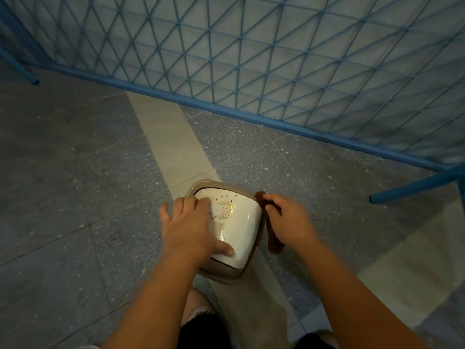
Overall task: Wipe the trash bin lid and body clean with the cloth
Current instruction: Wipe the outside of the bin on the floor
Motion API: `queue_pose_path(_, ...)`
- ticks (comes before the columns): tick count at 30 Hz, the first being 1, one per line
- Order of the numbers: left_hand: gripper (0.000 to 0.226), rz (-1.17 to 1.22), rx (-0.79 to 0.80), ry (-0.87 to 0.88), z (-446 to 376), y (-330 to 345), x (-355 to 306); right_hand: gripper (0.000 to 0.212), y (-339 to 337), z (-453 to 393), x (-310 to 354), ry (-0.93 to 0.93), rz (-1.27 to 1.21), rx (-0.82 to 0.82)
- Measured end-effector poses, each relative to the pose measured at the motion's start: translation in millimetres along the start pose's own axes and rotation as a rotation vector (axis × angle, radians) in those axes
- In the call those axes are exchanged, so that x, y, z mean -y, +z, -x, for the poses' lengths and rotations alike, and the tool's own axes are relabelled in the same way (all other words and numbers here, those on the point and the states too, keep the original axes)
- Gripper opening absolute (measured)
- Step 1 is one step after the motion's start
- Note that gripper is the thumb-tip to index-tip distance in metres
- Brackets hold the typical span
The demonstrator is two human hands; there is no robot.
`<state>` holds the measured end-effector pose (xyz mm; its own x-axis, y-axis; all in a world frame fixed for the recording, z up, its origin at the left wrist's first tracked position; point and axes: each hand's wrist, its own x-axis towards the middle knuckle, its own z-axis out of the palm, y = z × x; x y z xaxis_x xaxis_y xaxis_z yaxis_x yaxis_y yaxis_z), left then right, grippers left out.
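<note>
A small trash bin stands on the floor below me, seen from above. Its white lid (241, 222) carries brown speckles and a smear near the far left. The beige body rim (226, 274) shows around the lid. My left hand (188, 227) lies flat on the lid's left side, thumb along the near edge. My right hand (286, 222) grips a brown cloth (273, 244) against the bin's right side; the cloth hangs down beside the rim.
A blue metal mesh fence (251, 71) runs across the back, its bottom rail close behind the bin. A blue fence foot (412, 188) juts out at right. Grey speckled floor with a pale stripe (173, 144). My knees show at the bottom.
</note>
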<state>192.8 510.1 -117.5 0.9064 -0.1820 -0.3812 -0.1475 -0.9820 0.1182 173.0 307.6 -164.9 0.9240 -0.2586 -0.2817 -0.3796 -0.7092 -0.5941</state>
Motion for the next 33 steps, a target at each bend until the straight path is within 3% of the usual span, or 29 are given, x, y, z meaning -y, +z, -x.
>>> queue_pose_path(5,0.090,0.017,0.079,-0.052,27.7,3.6,-7.2,0.030,-5.1,27.5,-10.1,-0.007,-0.008,0.005)
queue_pose_path(10,0.087,-0.006,0.136,0.083,21.4,-1.2,-12.0,0.029,-23.2,30.2,-2.0,-0.142,0.035,-0.101)
queue_pose_path(15,0.077,0.008,0.086,0.253,2.8,-3.6,-13.4,0.027,-14.9,33.7,6.1,-0.314,0.159,-0.094)
queue_pose_path(19,0.092,0.114,-0.017,0.042,6.2,7.1,-2.0,0.027,-10.7,39.5,0.3,-0.221,0.084,-0.160)
queue_pose_path(24,0.057,0.486,-0.050,-0.307,18.1,18.6,-0.9,0.029,-1.4,48.3,-0.1,-0.045,-0.037,-0.214)
queue_pose_path(30,0.058,1.025,-0.062,-0.375,2.8,34.7,8.8,0.030,7.3,76.2,1.3,-0.165,0.046,-0.200)
queue_pose_path(33,0.072,1.034,-0.009,-0.275,2.6,32.3,9.8,0.032,15.6,82.7,-0.4,-0.270,0.192,-0.194)
